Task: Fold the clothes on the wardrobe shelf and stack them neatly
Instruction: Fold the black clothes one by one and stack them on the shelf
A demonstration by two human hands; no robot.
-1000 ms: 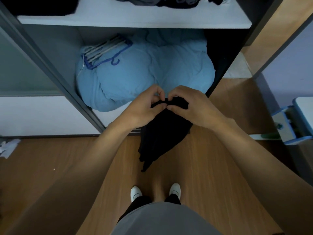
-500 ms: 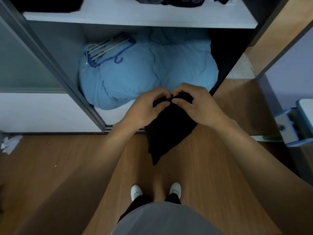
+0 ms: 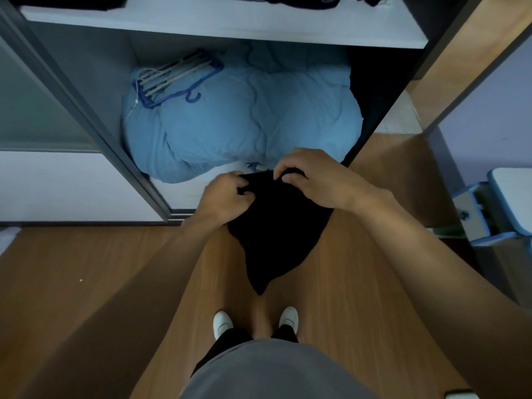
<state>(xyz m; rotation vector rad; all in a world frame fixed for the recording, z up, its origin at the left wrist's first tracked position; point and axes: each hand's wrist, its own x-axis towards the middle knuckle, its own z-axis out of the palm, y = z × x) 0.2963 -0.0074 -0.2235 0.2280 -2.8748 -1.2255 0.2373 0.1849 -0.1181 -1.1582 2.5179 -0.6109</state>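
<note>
A black garment (image 3: 276,234) hangs in front of me over the wooden floor, tapering to a point above my shoes. My left hand (image 3: 224,197) pinches its top edge at the left. My right hand (image 3: 311,177) grips the top edge at the right, fingers curled over the cloth. The two hands are a short gap apart. The white wardrobe shelf (image 3: 218,27) runs across the top, with dark clothes (image 3: 302,0) lying on it, mostly cut off by the frame.
Under the shelf a bulky light-blue duvet (image 3: 244,122) fills the lower compartment, with blue and white hangers (image 3: 175,79) on top. A grey sliding-door frame (image 3: 86,116) stands at the left. A blue-and-white drawer unit (image 3: 495,205) sits at the right.
My hands have drawn apart along the garment's top edge, spreading it wider. The hanging cloth now looks broader than before.
</note>
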